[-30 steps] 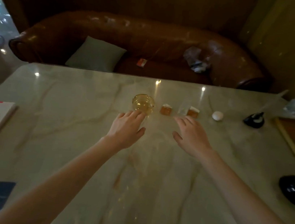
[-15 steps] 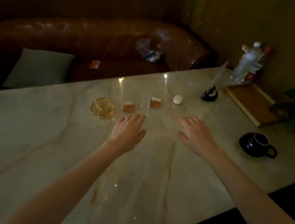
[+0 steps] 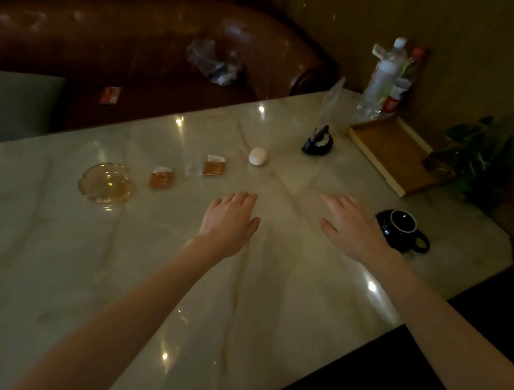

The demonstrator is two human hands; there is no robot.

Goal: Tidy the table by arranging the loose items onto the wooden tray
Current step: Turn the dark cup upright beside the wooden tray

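Black cup (image 3: 402, 228): near side partly hidden behind right hand (image 3: 351, 228). Grey cushion (image 3: 4, 103): cut off by left edge. Bottles (image 3: 386, 77): labels blurred, illegible. Contents of orange packets (image 3: 161, 178): too small to tell.

The tabletop (image 3: 43, 247) is pale greenish marble with thin brown veins. An amber glass dish (image 3: 106, 186) sits on it, with two orange packets (image 3: 161, 178) (image 3: 214, 166) topped in white, a white ball (image 3: 257, 156) and a glossy black cup (image 3: 403, 228) with a white rim. The tray (image 3: 393, 153) is honey-brown wood. The sofa (image 3: 138, 42) is dark reddish-brown leather, its cushion (image 3: 7, 103) grey.
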